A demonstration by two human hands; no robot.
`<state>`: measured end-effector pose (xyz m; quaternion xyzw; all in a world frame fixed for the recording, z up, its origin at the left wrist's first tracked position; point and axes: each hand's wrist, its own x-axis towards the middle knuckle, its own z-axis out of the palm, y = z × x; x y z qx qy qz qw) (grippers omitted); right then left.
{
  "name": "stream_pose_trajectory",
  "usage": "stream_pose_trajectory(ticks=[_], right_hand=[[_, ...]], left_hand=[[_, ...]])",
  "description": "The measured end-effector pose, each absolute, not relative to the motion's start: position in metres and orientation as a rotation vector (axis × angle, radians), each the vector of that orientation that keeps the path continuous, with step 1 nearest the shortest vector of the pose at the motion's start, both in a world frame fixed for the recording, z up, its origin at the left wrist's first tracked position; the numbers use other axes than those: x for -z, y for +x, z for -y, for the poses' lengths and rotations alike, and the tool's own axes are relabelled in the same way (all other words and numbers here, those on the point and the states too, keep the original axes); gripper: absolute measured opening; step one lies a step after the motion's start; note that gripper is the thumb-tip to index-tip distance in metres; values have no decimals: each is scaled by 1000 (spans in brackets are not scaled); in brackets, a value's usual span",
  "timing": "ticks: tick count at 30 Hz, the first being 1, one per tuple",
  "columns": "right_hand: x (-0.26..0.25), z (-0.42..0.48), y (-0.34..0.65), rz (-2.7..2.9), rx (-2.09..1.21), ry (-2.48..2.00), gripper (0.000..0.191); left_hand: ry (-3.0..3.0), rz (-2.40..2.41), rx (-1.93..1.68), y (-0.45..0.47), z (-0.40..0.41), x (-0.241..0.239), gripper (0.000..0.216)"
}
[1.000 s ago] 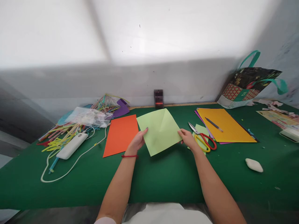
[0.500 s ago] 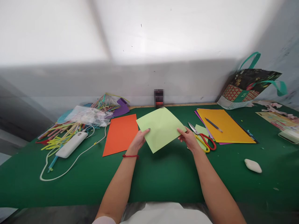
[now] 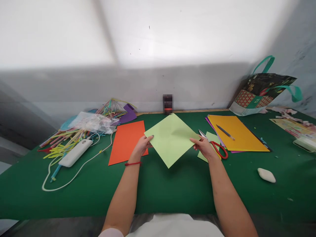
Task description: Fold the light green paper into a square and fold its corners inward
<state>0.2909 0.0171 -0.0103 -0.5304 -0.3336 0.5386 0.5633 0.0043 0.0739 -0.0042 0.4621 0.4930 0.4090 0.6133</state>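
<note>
A square light green sheet of paper [image 3: 171,140] is held up over the table, turned so one corner points toward me. My left hand [image 3: 143,145] pinches its left corner between thumb and fingers. At the right corner, my right hand [image 3: 202,146] grips the sheet the same way. Behind the left hand lies an orange sheet [image 3: 127,141]. Close by the right hand are scissors [image 3: 220,148] with red and yellow handles, partly hidden by that hand, and another light green piece of paper [image 3: 211,137] under them.
Yellow paper [image 3: 243,135] tops a stack at right, with a pen [image 3: 225,132] on it. A white case [image 3: 266,175] lies nearer. At left are a white power bank [image 3: 75,153], its cable and many coloured strips [image 3: 55,146]. A bag [image 3: 261,93] stands against the wall.
The green sheet has turned so its near corner points more straight at me. My left hand moved slightly left and my right hand slightly right, both still holding it.
</note>
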Motion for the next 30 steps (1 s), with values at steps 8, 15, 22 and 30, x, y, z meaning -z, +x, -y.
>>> stream_pose_trajectory(ticks=[8,15,22,30], right_hand=[[7,-7,330,847,-1375,-1167,41],[-28,-49,373,1124,-1675,-1194,33],[-48,-128,362,1400,-1850,-1173,25],[-43,-175,332,1613,-2028,-1142,23]], left_hand=[[997,-891,-716,4,-61,-1,28],[884,-684,-637,11,-73,4,24],[850,-679,-651,-7,-95,10,20],[819,-758,-671,-45,-103,24,36]])
